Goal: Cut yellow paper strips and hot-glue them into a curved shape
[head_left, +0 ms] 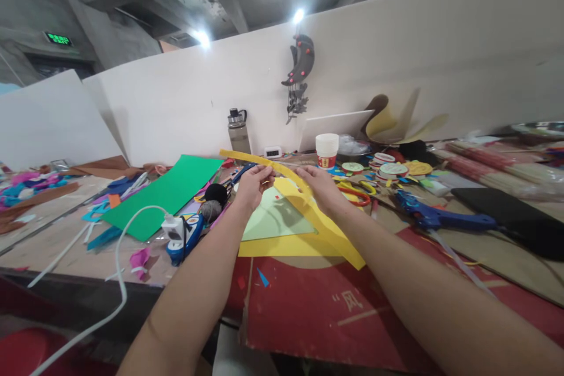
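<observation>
A long yellow strip of paper or thin foam is held up between my two hands. My left hand pinches it, with one end sticking out to the left. My right hand grips it a short way along, fingers partly hidden behind the hand, and the wider tail slopes down towards my right forearm. Below the hands lies a pale green sheet on top of a yellow sheet. Both rest on a red cardboard panel. A small blue scrap is on the cardboard.
To the left are a bright green sheet and a blue power strip with a white cable. On the right lie scissors, a blue glue gun and ribbon rolls. A paper cup and bottle stand behind.
</observation>
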The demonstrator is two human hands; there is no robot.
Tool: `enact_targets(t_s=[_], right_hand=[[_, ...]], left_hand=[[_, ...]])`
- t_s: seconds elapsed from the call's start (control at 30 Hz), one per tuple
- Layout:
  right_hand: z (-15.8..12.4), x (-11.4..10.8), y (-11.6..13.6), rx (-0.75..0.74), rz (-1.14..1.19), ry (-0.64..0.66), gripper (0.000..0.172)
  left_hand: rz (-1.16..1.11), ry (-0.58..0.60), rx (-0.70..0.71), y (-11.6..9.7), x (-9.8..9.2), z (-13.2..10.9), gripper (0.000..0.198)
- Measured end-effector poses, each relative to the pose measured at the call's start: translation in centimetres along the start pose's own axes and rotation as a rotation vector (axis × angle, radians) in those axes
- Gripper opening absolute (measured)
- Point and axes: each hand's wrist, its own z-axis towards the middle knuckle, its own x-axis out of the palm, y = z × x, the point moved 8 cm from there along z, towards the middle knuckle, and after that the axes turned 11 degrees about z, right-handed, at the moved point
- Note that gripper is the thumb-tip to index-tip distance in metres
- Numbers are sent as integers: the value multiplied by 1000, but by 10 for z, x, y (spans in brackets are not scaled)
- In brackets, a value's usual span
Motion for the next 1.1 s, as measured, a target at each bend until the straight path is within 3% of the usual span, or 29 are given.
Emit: enact_targets(t_s=[0.13, 0.33, 0.53, 0.77, 0.93, 1.1], right_hand=[[-4, 8, 12, -43, -66, 54, 18], [-15, 18, 35, -281, -460, 83, 12], [-12, 9, 29, -243, -504, -13, 13], [-1, -11, 13, -110, -403, -102, 13], [0, -8, -1, -23, -278, -39, 17], [-1, -4, 0, -75, -302, -12, 15]], left_hand=[[79, 86, -26, 5, 7, -2, 26], [318, 220, 38, 11, 24, -8, 29], [419, 245, 53, 14, 30, -11, 28], [221, 326, -103, 24, 40, -17, 25], [238, 231, -64, 23, 30, -11, 25], [329, 172, -10, 19, 26, -8, 23]])
